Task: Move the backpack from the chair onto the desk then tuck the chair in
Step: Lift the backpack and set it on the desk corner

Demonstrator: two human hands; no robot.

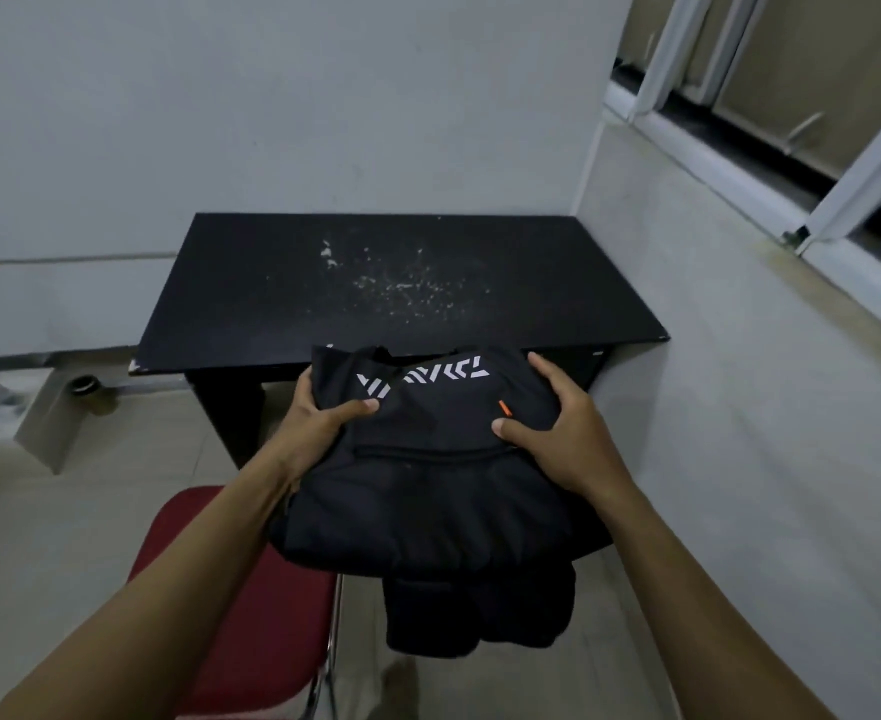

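Left hand and right hand clamp opposite sides of the backpack, carried flat above the chair, short of the desk front edge, evidently for level set-down.

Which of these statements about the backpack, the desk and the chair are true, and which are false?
1. Both hands grip the black backpack. True: the left hand and the right hand hold its sides.
2. The backpack lies flat on the black desk. False: it is held up, before the desk's near edge.
3. The chair has a red seat. True.
4. The backpack's logo is orange. False: it is white; only a small tab is orange.
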